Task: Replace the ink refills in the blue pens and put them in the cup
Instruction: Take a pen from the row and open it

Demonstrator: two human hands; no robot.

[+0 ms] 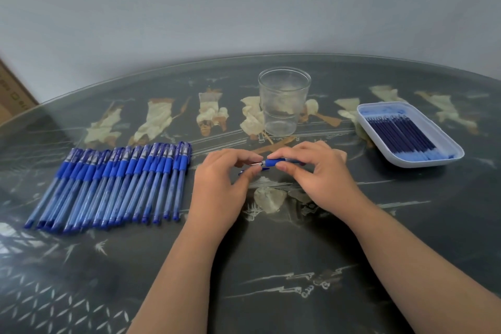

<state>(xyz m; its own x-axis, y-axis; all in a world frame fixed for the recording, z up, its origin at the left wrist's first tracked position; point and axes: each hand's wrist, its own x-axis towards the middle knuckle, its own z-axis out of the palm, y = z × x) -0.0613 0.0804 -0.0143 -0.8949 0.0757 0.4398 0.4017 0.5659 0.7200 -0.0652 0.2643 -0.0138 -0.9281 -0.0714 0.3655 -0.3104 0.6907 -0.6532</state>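
My right hand (311, 171) grips a blue pen (273, 163) by its rubber grip, held level above the table. At the pen's metal tip my left hand (225, 182) pinches with thumb and fingertips. A small blue piece (264, 168), perhaps the cap, shows just under my left fingers. Several capped blue pens (113, 184) lie in a row at the left. A clear plastic cup (283, 100) stands upright behind my hands, with nothing inside. Several dark blue refills (404, 135) lie in a white tray (423, 163) at the right.
The dark table (271, 266) has a glass top with painted figures under it. A pale wall runs behind its curved far edge. A cardboard box (13, 95) stands at the far left beyond the table.
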